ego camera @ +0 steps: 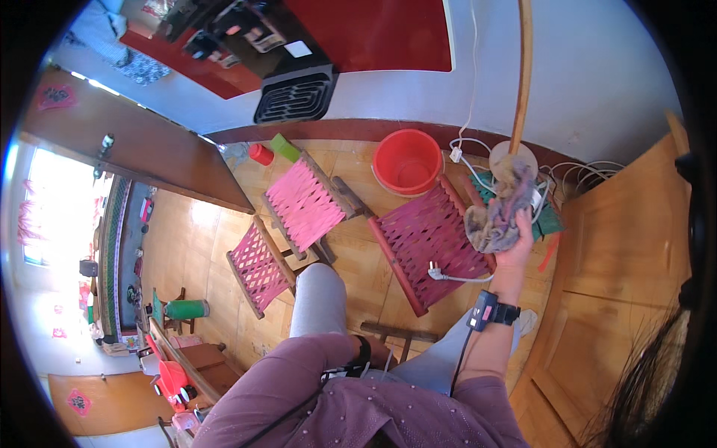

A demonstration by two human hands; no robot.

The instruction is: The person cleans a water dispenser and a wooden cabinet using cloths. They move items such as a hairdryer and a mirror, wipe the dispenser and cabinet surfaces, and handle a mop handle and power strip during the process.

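My right hand (518,241) grips a crumpled grey and purple cloth (498,210), held out over a green woven stool seat (548,221) by the wall. Partly in front of that cloth's far end stands a wooden pole (522,78). Left of the cloth is a low stool with a dark magenta woven seat (425,241). A white power plug (435,273) lies on this seat, its cord running toward my right forearm. My left hand (382,354) rests low at my lap; its fingers are mostly hidden.
A red bucket (407,161) stands near the wall. Two more woven stools, one pink (305,201) and one crimson (260,266), are left of it. White cables (588,166) trail along the wall. A wooden cabinet (622,252) borders the right. A brown door (140,134) is at left.
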